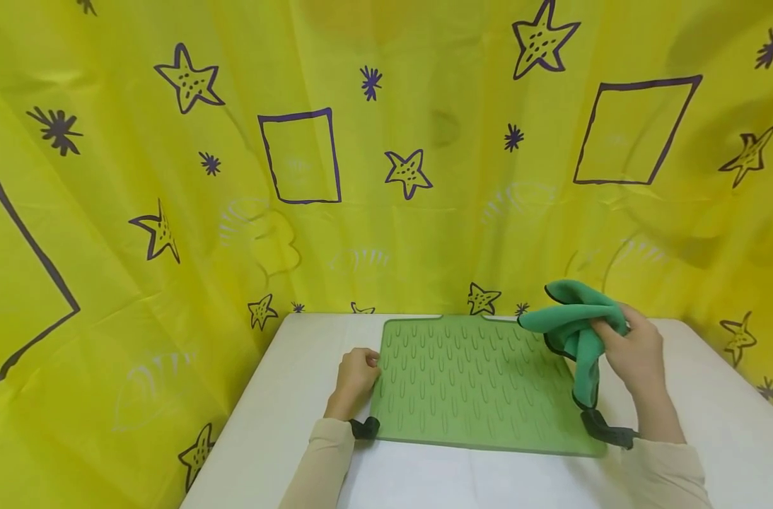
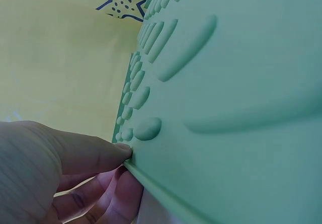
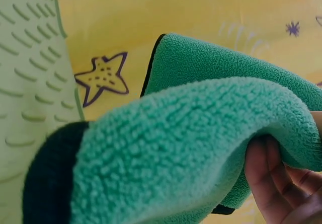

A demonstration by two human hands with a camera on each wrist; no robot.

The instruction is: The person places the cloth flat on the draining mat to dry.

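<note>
Yellow backdrop sheet, printed with purple stars and squares, hangs behind and to both sides, closing off the work area.

White surface, pushed up against the backdrop. It carries everything below.

Green ribbed mat, lying flat near the middle of the surface, far edge close to the backdrop. Raised teardrop ridges cover its top; a low lip runs along the edge. Judged: flat and centred so both hands reach it from either side.

Teal fleece cloth, dark-bound edge, bunched and lifted clear over the mat's right far corner; one tail hangs down toward the mat's right edge. From the head view I cannot tell whether that tail touches the mat. The right wrist view shows the pile folded over on itself, thick wad, not spread.

Right hand: fingers curled round the gathered cloth, grasping it from the right side. Bunching likely gives a firm pad to hold.

Left hand: at the mat's left edge, thumb on top of the lip and fingers curled under it, pinching the edge. Judged: a steadying hold that keeps the mat from sliding.

Dark wrist straps on both cream sleeves.
</note>
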